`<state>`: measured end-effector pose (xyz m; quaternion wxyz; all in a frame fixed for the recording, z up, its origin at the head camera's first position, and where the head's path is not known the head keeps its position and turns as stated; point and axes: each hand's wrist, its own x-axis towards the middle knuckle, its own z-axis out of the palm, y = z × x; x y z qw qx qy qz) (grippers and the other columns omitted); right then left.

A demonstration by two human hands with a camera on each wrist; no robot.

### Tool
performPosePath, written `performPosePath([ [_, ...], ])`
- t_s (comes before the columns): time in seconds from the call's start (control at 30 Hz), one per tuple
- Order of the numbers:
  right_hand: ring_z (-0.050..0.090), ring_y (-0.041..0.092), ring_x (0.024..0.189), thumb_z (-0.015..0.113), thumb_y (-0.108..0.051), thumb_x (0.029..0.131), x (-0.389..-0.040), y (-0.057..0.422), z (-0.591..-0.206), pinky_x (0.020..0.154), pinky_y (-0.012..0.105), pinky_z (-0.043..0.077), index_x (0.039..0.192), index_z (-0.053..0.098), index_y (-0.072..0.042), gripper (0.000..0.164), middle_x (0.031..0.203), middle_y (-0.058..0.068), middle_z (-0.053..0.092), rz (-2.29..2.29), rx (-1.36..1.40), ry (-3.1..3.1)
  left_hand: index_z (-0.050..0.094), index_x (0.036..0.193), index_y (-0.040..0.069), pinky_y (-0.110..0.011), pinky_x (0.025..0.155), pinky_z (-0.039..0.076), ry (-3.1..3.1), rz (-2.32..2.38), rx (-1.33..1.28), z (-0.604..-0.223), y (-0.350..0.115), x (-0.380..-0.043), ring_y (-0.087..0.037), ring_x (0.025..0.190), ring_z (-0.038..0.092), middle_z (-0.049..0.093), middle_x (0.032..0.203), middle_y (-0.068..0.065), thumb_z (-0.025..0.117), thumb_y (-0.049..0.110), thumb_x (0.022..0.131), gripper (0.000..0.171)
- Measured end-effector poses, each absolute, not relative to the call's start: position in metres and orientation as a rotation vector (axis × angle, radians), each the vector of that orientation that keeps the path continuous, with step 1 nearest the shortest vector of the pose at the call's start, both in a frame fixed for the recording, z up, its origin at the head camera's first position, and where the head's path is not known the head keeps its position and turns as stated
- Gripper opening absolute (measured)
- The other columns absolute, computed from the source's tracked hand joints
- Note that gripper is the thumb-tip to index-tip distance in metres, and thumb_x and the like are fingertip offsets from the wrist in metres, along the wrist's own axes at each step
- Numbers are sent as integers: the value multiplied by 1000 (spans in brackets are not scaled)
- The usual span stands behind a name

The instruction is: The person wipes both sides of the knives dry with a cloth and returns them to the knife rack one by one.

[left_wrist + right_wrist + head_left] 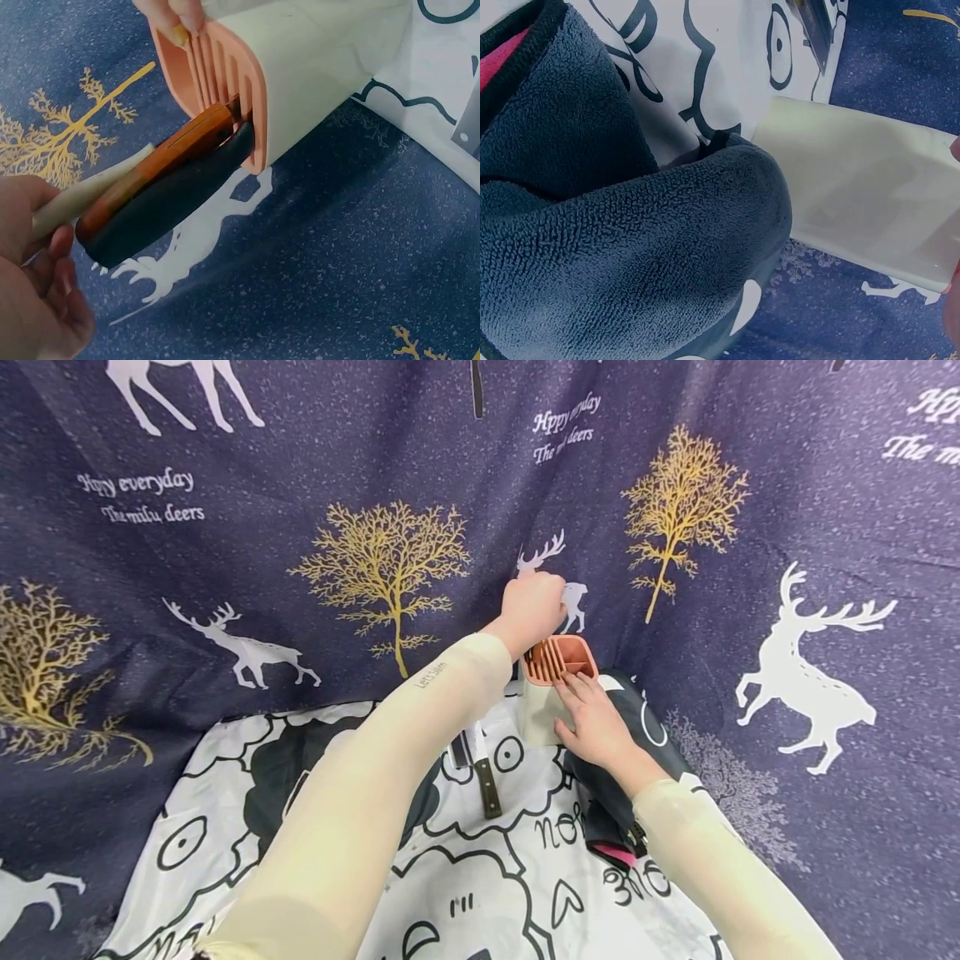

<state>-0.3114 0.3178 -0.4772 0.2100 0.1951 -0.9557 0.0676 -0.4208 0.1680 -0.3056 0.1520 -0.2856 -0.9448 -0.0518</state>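
Observation:
A cream knife holder (pixel 542 714) with a salmon slotted top (pixel 259 82) stands at the back of the cloth. My left hand (pixel 37 270) grips a pale handle (pixel 97 187) that slants toward the slots. Beside that handle, a wooden handle (pixel 161 161) and a black handle (pixel 180 199) stick out of the slots. In the head view my left hand (pixel 534 606) is above the holder and hides these handles. My right hand (pixel 596 722) holds the holder's near right side, fingers over the rim. A dark-handled knife (pixel 487 789) lies on the cloth in front.
Right of the holder is a bunched dark fleece cloth (pixel 645 255) with a pink part (pixel 617 852). Next to the knife lies another dark item (pixel 459 750), partly behind my left sleeve. A navy curtain (pixel 480 468) with deer and trees hangs behind.

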Motion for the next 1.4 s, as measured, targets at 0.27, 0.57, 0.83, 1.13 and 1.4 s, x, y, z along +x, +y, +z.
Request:
performPosePath([
  [0.27,44,47,143,71,-27,88,-311,317,-476,123,56,31,146,52,4,69,152,26,51,196,555,-2612,74,119,23,-39,102,53,-2666,-29,-859,-313,174,-423,-20,106,65,75,117,3,63,36,100,25],
  [0.57,45,47,141,71,-27,87,-312,317,-480,121,56,33,146,53,2,68,151,25,52,189,557,-2598,73,118,26,-45,109,43,-2637,184,-915,-325,176,-424,-19,114,59,75,121,7,64,47,99,29],
  [0.83,43,45,144,70,-28,88,-314,319,-482,123,55,32,148,52,1,69,153,24,50,180,549,-2627,75,113,28,-47,113,38,-2661,175,-911,-335,178,-421,-20,119,58,75,119,7,66,46,98,25],
  [1.13,43,45,144,70,-27,88,-315,316,-477,123,55,31,148,51,2,69,153,25,49,183,548,-2640,78,111,26,-45,103,44,-2589,179,-905,-342,173,-421,-21,112,59,76,114,3,67,46,97,26],
  [1.4,41,44,145,70,-28,89,-314,317,-479,124,56,30,149,50,2,70,155,24,48,194,540,-2665,75,116,26,-45,103,42,-2609,244,-946,-345,166,-416,-21,119,54,71,120,1,61,47,101,29],
])
